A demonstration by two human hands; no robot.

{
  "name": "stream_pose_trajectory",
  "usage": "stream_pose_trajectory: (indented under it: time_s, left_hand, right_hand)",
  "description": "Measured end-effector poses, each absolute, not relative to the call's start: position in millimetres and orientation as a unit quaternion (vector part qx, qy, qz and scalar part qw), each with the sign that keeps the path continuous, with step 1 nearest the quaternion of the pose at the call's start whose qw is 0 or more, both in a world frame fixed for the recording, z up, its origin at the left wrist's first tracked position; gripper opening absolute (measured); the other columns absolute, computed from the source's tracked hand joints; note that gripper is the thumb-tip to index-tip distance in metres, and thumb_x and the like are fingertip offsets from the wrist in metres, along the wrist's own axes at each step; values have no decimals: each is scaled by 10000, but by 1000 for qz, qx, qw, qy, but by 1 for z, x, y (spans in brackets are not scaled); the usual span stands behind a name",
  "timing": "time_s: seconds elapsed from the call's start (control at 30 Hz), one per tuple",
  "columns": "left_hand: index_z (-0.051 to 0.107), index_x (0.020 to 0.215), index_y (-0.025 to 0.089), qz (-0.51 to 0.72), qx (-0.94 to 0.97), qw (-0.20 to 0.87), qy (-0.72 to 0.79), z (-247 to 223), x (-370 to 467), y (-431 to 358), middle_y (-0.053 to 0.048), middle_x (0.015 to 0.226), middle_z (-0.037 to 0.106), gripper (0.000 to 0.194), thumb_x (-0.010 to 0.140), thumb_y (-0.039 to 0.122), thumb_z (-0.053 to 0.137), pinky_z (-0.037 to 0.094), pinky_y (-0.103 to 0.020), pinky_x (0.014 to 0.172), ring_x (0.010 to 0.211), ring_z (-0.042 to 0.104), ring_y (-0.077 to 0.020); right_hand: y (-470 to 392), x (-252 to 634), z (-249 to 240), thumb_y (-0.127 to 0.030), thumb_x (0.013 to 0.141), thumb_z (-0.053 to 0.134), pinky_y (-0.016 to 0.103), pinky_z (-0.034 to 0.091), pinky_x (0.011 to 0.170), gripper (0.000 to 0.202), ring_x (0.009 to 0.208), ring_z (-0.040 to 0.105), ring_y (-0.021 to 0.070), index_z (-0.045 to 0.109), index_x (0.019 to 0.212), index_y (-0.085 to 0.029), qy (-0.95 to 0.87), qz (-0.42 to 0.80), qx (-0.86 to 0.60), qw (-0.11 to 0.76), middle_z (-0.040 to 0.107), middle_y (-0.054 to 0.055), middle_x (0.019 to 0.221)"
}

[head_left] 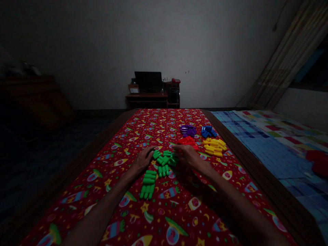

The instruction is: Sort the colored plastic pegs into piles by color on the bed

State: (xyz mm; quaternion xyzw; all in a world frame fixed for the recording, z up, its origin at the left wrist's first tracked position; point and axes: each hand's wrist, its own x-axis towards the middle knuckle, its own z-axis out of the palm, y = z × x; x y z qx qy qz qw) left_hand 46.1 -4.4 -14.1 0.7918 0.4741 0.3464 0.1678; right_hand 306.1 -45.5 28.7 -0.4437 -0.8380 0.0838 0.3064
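Note:
Several short, round-ended green plastic sticks [164, 160] lie in a loose cluster on a red patterned cloth [176, 212]. My left hand [144, 159] rests at the cluster's left side, fingers loosely bent and apart, fingertips against the nearest sticks. From the right, my right hand [189, 156] reaches over the cluster's edge with its index finger stretched out; the lower fingers are partly in shadow beside green sticks. Closer to me, more green sticks [148, 182] lie side by side in two small groups. Red sticks [188, 141] are just beyond my right hand, partly covered by it.
Yellow sticks [214, 147], blue sticks [208, 131] and purple sticks [188, 130] lie in separate piles at the right. Past the table's far end stands a desk with a dark monitor [148, 81]. A bed with a checked blue sheet [256, 147] is on the right.

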Motion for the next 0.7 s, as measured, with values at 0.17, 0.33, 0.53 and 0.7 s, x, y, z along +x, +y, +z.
stream_pose_trajectory:
  time_s: [0.17, 0.33, 0.53, 0.7]
  left_hand:
    - [634, 1115, 154, 348, 809, 162, 445, -15, 46, -3, -114, 1065, 668, 403, 899, 376, 376, 485, -369, 901, 991, 619, -221]
    - [668, 989, 147, 352, 812, 159, 438, -16, 45, -2, -107, 955, 669, 388, 891, 372, 367, 489, -365, 874, 923, 620, -209]
    - [662, 979, 147, 347, 817, 155, 433, -19, 44, 0, -103, 952, 661, 375, 898, 360, 364, 481, -362, 868, 913, 610, -206]
    - [660, 974, 167, 343, 816, 156, 438, -21, 44, 0, -84, 952, 660, 363, 903, 366, 365, 469, -356, 885, 930, 602, -200]
  right_hand:
    - [-62, 293, 3, -115, 823, 511, 353, 429, 904, 335, 1074, 540, 216, 600, 1143, -162, -873, 37, -423, 238, 606, 151, 1162]
    - [-61, 310, 7, -65, 792, 473, 273, 440, 734, 264, 777, 573, 163, 654, 964, -148, -858, 76, -453, 229, 660, 78, 846]
    - [-78, 370, 27, -180, 800, 488, 238, 416, 608, 234, 648, 587, 155, 699, 898, -153, -803, 115, -523, 260, 686, 38, 738]
    - [-92, 407, 22, -213, 789, 512, 283, 454, 659, 232, 726, 635, 206, 719, 877, -157, -755, 44, -607, 243, 712, 84, 779]
